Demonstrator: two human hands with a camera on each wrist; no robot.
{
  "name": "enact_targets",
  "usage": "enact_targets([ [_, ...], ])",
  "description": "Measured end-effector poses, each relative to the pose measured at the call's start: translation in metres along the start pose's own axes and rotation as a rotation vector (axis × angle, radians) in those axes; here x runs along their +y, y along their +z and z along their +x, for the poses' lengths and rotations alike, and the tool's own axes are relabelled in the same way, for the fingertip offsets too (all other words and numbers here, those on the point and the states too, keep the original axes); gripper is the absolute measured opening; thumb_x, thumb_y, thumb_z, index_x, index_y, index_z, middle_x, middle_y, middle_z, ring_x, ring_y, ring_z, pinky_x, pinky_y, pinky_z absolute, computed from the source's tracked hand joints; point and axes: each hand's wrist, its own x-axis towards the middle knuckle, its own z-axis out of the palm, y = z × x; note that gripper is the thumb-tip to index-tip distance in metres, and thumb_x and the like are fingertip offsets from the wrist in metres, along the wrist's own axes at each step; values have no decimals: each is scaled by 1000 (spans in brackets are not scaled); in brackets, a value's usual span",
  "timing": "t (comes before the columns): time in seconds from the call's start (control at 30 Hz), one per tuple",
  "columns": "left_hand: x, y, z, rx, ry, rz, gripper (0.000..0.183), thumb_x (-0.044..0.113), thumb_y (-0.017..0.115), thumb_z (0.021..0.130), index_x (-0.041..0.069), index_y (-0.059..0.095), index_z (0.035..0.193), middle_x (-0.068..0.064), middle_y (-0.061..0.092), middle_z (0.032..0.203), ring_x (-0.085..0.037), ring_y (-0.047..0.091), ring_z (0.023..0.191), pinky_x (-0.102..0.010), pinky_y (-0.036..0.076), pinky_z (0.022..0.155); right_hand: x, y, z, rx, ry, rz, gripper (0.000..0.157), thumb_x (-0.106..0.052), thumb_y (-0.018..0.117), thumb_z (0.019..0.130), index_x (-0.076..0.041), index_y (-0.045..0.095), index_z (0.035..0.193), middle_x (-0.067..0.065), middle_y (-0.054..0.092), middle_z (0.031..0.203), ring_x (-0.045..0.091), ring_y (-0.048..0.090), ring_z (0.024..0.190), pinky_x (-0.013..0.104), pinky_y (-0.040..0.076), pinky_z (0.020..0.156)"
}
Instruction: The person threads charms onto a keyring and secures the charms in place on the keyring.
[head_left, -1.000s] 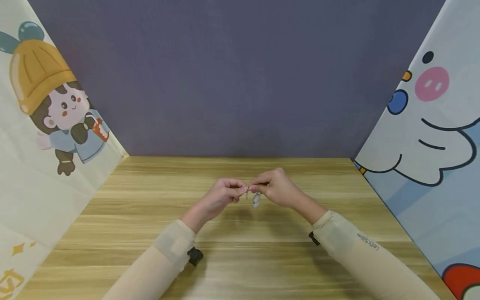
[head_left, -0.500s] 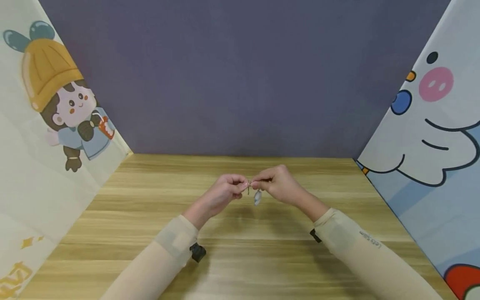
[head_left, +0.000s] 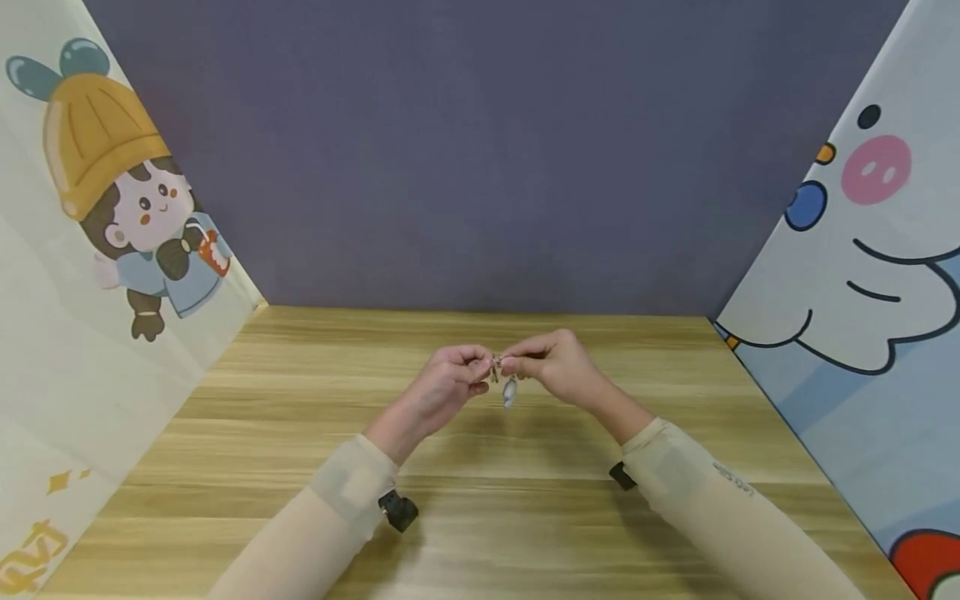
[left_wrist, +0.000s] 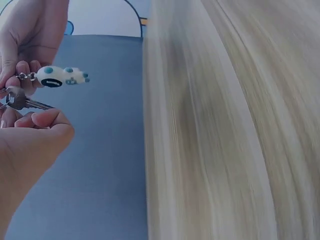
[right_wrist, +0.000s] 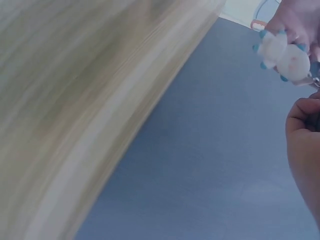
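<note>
In the head view both hands meet above the table over a small keychain. My left hand (head_left: pixel 442 383) pinches at the key ring (left_wrist: pixel 4 100), its thumb close beside a silver key (left_wrist: pixel 22 101) that hangs from the ring. From the other side my right hand (head_left: pixel 558 365) pinches the ring, and below its fingertips dangles a white charm (head_left: pixel 509 392) with blue spots on a short metal chain (left_wrist: pixel 26 76). The right wrist view shows the charm (right_wrist: pixel 290 57) at its right edge. Fingers cover most of the ring, so the exact grip points are hidden.
Beneath the hands lies a wood-grain table (head_left: pixel 480 517). A dark grey-blue panel (head_left: pixel 480 158) rises at its back edge. Cartoon-printed panels flank it, a left wall (head_left: pixel 45 350) and a right wall (head_left: pixel 847 417). Small black devices (head_left: pixel 397 510) sit at the wrists.
The hands stay together and rise very slightly in the head view. The left fingers have shifted a little at the ring, and the key and charm have swung slightly.
</note>
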Motion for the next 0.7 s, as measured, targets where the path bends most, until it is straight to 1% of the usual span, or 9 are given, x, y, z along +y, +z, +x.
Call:
enact_targets([
  [0.07,-1,2,1,-7,0,-37,31,-1,50,105,16,70,89,5,59,86,-11,51,85,-26,45,83,1,0,-1,5,-7,48,16,-14,77,99,-3,83,109,12,83,96,18,73,81,28,60,71],
  [0.13,-2,4,2,-14,-6,-80,33,-2,48,105,15,71,88,4,60,86,-11,50,85,-27,44,82,3,0,-1,11,-10,93,17,-14,77,99,-2,83,109,13,83,97,17,75,83,29,62,76],
  [0.2,-3,6,2,-28,-11,-121,34,0,47,106,15,71,88,4,61,86,-11,50,84,-27,43,82,6,0,-2,16,-8,128,18,-14,77,99,-1,82,109,12,83,96,16,75,83,30,62,76],
  [0.33,-4,8,2,-75,-10,-180,34,2,45,108,15,71,89,5,61,86,-10,47,82,-29,42,83,7,0,-2,30,-2,168,18,-13,77,98,1,82,109,7,83,92,14,72,80,32,62,76],
  [0.47,-4,9,2,-89,-8,-182,34,3,44,109,15,70,90,5,59,86,-10,45,81,-29,41,81,6,-2,-2,43,10,177,18,-12,76,99,2,81,109,3,83,90,13,72,80,32,62,76],
  [0.53,-4,9,3,-89,-13,-168,33,4,44,110,14,69,91,5,58,86,-11,44,80,-29,40,80,6,-2,-2,46,11,173,18,-11,76,99,3,81,109,4,83,91,12,73,81,31,62,76],
  [0.7,-5,6,2,-77,-36,-120,33,7,45,110,16,70,92,5,58,86,-11,43,79,-29,40,80,9,-2,-2,32,3,155,17,-12,76,99,1,82,109,10,83,94,13,74,82,34,63,78],
])
